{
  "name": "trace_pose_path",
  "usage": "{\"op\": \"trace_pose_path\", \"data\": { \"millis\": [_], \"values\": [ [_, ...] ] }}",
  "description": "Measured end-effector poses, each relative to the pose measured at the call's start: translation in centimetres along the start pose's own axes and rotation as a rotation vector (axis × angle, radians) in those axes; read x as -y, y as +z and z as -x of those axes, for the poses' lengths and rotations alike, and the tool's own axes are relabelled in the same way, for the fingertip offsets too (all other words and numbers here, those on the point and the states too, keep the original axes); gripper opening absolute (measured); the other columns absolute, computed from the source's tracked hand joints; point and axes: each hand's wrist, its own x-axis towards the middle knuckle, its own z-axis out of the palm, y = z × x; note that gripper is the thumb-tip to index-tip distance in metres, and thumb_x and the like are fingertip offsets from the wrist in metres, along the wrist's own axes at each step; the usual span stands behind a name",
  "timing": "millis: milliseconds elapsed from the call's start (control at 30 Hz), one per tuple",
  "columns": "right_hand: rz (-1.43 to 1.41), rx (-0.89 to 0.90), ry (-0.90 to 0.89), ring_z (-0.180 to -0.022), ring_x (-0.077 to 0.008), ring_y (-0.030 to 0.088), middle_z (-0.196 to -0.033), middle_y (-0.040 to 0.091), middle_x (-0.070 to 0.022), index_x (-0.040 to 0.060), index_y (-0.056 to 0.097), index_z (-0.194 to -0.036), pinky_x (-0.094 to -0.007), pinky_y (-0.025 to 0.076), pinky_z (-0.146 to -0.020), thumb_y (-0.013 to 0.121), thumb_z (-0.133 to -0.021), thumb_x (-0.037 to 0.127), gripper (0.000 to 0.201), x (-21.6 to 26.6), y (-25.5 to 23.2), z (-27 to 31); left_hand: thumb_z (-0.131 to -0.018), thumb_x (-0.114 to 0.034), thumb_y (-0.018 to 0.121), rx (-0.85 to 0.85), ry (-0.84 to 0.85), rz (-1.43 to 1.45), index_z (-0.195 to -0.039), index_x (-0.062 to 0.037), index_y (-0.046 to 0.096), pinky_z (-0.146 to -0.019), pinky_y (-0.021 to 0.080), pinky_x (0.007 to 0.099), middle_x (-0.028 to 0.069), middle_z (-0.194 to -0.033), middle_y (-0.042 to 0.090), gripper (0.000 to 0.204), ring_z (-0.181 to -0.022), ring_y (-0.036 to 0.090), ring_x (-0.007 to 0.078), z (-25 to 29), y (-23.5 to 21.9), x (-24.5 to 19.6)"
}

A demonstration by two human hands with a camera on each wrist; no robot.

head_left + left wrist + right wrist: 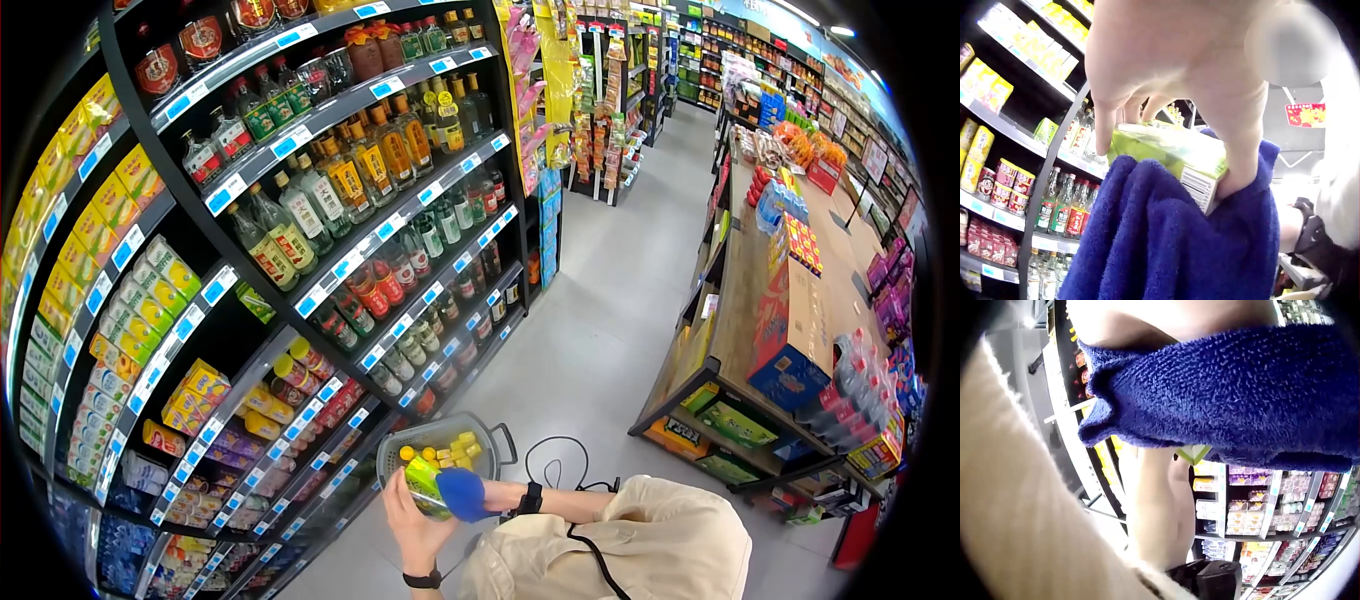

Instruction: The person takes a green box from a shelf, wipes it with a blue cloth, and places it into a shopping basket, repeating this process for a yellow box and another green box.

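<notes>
A green carton is held in front of the body, with my left hand gripping it; in the left wrist view the fingers and thumb of the left hand span the carton. A blue cloth lies against its side and hangs below it in the left wrist view. My right hand is mostly covered by the cloth; only part of the hand shows above it. How the right fingers lie is hidden. A corner of the carton shows under the cloth.
A grey basket with several yellow items stands on the floor below the hands. Shelves of bottles, cans and cartons rise at the left. To the right is a wooden display table with boxes and bottles. A grey aisle floor runs between them.
</notes>
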Motion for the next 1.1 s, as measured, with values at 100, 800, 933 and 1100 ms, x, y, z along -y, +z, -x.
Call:
{"op": "trace_pose_path", "data": {
  "millis": [100,800,933,1100],
  "values": [
    [-0.019,-0.043,0.021,-0.068,-0.0020,0.052,-0.082,0.058,0.0082,0.0175,0.062,-0.116,-0.0190,0.039,-0.053,0.056,-0.105,0.037,0.023,-0.5,-0.4,-0.5,-0.052,-0.033,0.092,0.140,0.055,0.010,-0.143,0.0021,0.042,-0.106,0.044,0.0483,0.0217,-0.135,0.051,0.109,-0.124,0.051,0.0410,0.5,-0.9,-0.2],
    [-0.114,0.178,0.041,-0.091,-0.0147,0.065,-0.105,0.066,-0.0032,0.0118,0.058,-0.121,-0.0292,0.054,-0.077,0.052,-0.106,0.040,0.032,1.7,1.0,0.2,-0.045,-0.018,0.092,-0.261,-0.024,-0.020,-0.152,0.0018,0.031,-0.110,0.040,0.0461,0.0233,-0.141,0.049,0.126,-0.129,0.049,0.0402,-2.6,-3.0,1.2],
    [-0.301,0.103,0.039,-0.116,-0.0204,0.062,-0.130,0.064,-0.0059,0.0110,0.056,-0.135,-0.0410,0.050,-0.100,0.045,-0.105,0.050,0.050,4.5,5.1,1.2,-0.055,-0.028,0.094,-0.219,-0.186,0.278,-0.156,0.0033,0.020,-0.114,0.036,0.0466,0.0242,-0.143,0.044,0.129,-0.132,0.046,0.0413,-0.8,-0.4,-0.3],
    [-0.188,-0.013,-0.052,-0.123,-0.0178,0.059,-0.137,0.060,-0.0042,0.0115,0.052,-0.142,-0.0368,0.045,-0.109,0.046,-0.107,0.040,0.045,2.4,2.1,0.8,-0.058,-0.023,0.088,-0.021,-0.133,0.238,-0.155,0.0025,0.020,-0.113,0.037,0.0487,0.0254,-0.147,0.036,0.122,-0.138,0.036,0.0457,-0.2,0.3,-1.2]
  ]
}}
